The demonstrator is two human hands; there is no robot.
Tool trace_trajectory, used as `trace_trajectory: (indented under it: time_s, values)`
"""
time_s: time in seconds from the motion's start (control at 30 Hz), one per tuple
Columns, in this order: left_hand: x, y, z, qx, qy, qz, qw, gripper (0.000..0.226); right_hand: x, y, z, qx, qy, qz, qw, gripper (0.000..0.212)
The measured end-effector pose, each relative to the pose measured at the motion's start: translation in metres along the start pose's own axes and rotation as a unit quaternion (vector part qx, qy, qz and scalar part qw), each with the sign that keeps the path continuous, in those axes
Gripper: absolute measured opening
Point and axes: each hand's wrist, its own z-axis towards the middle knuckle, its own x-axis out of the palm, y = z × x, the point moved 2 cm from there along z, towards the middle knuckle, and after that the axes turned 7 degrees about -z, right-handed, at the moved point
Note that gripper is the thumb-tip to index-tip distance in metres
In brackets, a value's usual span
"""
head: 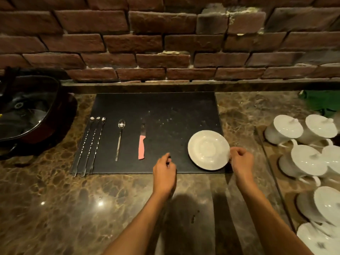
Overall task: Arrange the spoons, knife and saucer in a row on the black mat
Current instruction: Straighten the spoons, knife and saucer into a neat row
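A black mat (165,107) lies on the marble counter. Along its left edge lie three long twisted bar spoons (88,144) side by side. To their right rests a shorter spoon (120,137), then a knife (142,142) with a pink handle, blade pointing away. A white saucer (208,150) sits at the mat's front right corner, slightly over the edge. My right hand (241,161) pinches the saucer's right rim. My left hand (163,172) hovers over the mat's front edge between knife and saucer, fingers loosely curled and holding nothing.
A brick wall (165,43) backs the counter. A dark red pot (27,111) with a glass lid stands at the left. Several white teacups (301,162) lie on the right side, with a green object (322,100) behind them.
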Motion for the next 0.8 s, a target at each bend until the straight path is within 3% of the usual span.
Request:
trace_trajectory:
  time_s: [0.2,0.43,0.57,0.8]
  values:
    - [0.057,-0.032,0.029,-0.06,0.062,-0.069,0.994,0.037,0.01,-0.012,0.039,0.03,0.061,-0.011,0.998,0.027]
    - [0.074,-0.031,0.028,-0.091,0.032,-0.189,0.977,0.04,0.016,-0.03,0.05,0.005,0.061,-0.007,0.998,0.021]
    - [0.076,-0.033,0.032,-0.073,0.021,-0.178,0.981,0.026,0.019,-0.026,0.052,0.042,0.055,-0.002,0.998,0.026]
    - [0.072,-0.041,0.055,-0.066,-0.002,-0.187,0.98,0.027,0.035,-0.002,0.06,0.056,0.043,0.027,0.997,0.027]
